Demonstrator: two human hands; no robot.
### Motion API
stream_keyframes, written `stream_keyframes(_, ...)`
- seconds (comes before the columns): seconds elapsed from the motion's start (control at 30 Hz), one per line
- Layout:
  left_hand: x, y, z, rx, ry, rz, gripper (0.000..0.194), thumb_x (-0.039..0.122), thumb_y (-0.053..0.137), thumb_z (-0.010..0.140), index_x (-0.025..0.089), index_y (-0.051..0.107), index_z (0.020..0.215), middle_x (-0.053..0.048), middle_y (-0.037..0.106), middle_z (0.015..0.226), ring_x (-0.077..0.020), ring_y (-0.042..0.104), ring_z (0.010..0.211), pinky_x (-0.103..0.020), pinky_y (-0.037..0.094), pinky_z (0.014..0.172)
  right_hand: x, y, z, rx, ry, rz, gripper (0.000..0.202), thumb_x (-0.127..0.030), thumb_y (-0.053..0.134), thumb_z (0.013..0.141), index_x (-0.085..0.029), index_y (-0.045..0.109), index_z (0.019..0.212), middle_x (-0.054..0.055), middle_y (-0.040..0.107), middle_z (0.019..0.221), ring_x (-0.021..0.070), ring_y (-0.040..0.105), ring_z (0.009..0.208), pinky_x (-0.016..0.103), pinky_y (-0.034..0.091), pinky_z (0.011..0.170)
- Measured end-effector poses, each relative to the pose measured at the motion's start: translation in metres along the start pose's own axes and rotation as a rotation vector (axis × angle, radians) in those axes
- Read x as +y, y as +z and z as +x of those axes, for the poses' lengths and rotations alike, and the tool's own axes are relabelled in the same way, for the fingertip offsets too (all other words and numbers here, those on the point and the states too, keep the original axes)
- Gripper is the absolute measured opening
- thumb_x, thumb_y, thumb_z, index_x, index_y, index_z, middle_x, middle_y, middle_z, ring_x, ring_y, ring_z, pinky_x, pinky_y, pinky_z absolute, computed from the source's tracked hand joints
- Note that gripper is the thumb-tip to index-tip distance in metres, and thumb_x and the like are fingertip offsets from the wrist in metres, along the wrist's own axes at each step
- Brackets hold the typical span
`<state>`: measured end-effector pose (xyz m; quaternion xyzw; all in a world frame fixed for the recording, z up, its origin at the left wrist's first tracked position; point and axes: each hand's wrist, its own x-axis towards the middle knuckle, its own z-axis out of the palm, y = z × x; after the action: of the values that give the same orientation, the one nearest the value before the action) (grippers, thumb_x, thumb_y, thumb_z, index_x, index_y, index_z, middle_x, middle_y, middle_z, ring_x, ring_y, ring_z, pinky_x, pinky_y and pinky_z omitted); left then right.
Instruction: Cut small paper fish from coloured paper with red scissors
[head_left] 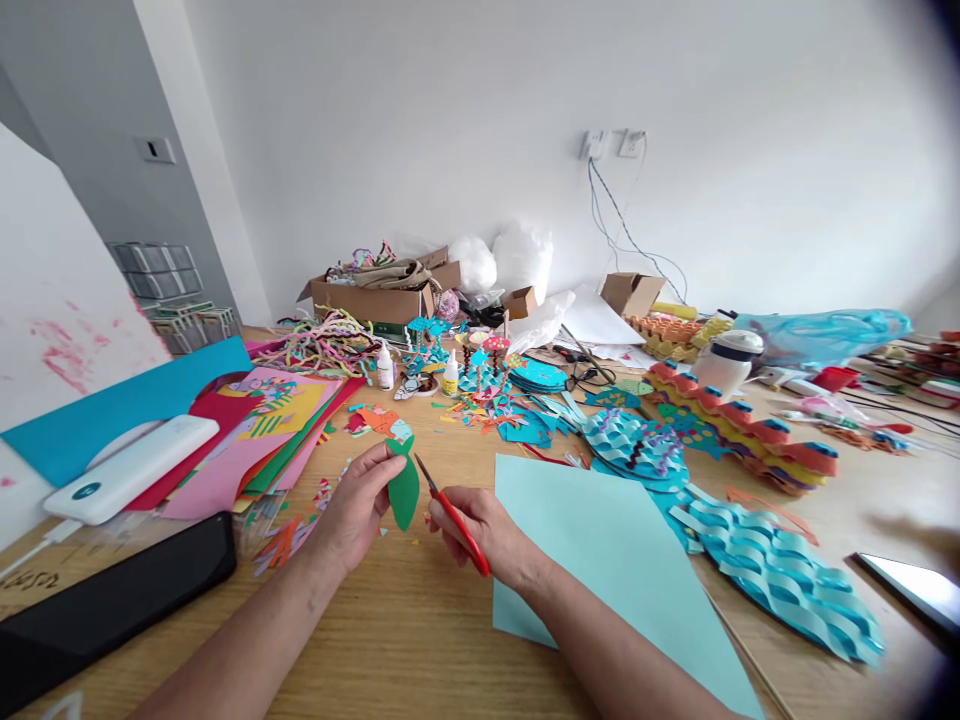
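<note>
Pinched between the thumb and fingers of my left hand [360,505] is a green paper cutout [405,492], leaf- or fish-shaped with a small forked top. My right hand [476,530] grips red-handled scissors [459,520], their dark blades pointing up and left beside the cutout's right edge. The blades look nearly closed and appear apart from the paper. Under my right forearm lies a light blue sheet of paper [592,550]. Small paper scraps [289,540] are strewn on the wooden table [390,640] by my left hand.
Coloured paper sheets [225,450], a white power bank [135,470] and a black phone [120,610] lie left. Glue bottles [385,367] stand ahead. Woven blue paper pieces [787,580] and a painted egg carton [742,430] sit right. A cardboard box [367,300] is by the wall.
</note>
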<state>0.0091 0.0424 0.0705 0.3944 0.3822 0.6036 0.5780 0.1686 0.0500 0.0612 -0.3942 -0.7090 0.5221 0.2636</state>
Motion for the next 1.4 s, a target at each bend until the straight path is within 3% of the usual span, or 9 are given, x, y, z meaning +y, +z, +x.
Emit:
stream_keyframes(0.23,-0.003,0.001,-0.002,-0.038,-0.014,0.024,0.020,0.028,0.068,0.066,0.016,0.054,0.060,0.007,0.048,0.052,-0.0059,0.041,0.047,-0.018,0.034,0.047,-0.003,-0.003,0.004,0.174,0.006,0.510,0.031,-0.039,0.070,0.061,-0.016,0.051,0.069,-0.007,0.050,0.050,0.0051,0.040,0.040,0.018,0.026,0.038)
stream_keyframes(0.43,-0.004,0.001,0.000,-0.049,0.025,0.044,0.016,0.028,0.069,0.066,0.016,0.060,0.069,0.004,0.057,0.061,-0.0092,0.050,0.057,-0.020,0.042,0.056,0.001,-0.001,0.005,0.106,-0.011,0.665,0.029,-0.036,0.071,0.062,-0.015,0.056,0.075,-0.003,0.058,0.062,0.0046,0.042,0.043,0.019,0.029,0.042)
stream_keyframes(0.57,-0.006,0.001,0.002,-0.031,0.034,0.032,0.014,0.025,0.070,0.064,0.016,0.062,0.071,0.002,0.060,0.065,-0.0104,0.053,0.062,-0.022,0.044,0.061,0.001,0.004,0.004,0.082,0.007,0.679,0.028,-0.028,0.074,0.056,-0.016,0.056,0.074,-0.007,0.052,0.055,0.0052,0.042,0.043,0.019,0.031,0.043)
stream_keyframes(0.77,-0.012,0.003,0.001,-0.025,-0.010,0.013,0.018,0.025,0.072,0.062,0.016,0.062,0.073,0.001,0.062,0.068,-0.0110,0.055,0.064,-0.022,0.044,0.061,-0.002,0.004,0.004,0.204,0.011,0.645,0.024,-0.021,0.071,0.052,-0.017,0.053,0.067,-0.008,0.052,0.052,0.0052,0.040,0.042,0.019,0.029,0.042)
stream_keyframes(0.9,-0.013,0.002,0.000,-0.082,-0.017,0.006,0.015,0.029,0.066,0.070,0.017,0.060,0.076,-0.001,0.063,0.075,-0.0113,0.054,0.066,-0.022,0.042,0.058,-0.002,0.002,0.005,0.300,-0.020,0.655,0.023,-0.022,0.070,0.053,-0.017,0.053,0.067,-0.009,0.049,0.049,0.0052,0.040,0.042,0.018,0.027,0.041)
stream_keyframes(1.2,-0.014,-0.001,0.002,-0.197,-0.021,-0.032,0.013,0.028,0.056,0.076,0.017,0.059,0.082,-0.001,0.059,0.069,-0.0112,0.052,0.062,-0.022,0.040,0.056,0.002,-0.001,0.007,0.343,-0.042,0.719,0.020,-0.019,0.067,0.054,-0.017,0.053,0.068,-0.008,0.050,0.049,0.0050,0.040,0.041,0.018,0.026,0.040)
stream_keyframes(1.4,-0.016,0.000,0.001,-0.185,-0.036,0.050,0.012,0.029,0.059,0.076,0.019,0.057,0.082,0.004,0.056,0.059,-0.0081,0.047,0.053,-0.019,0.036,0.050,0.003,-0.002,0.009,0.369,-0.059,0.648,0.019,-0.020,0.064,0.054,-0.018,0.052,0.069,-0.009,0.048,0.049,0.0062,0.039,0.043,0.019,0.028,0.042)
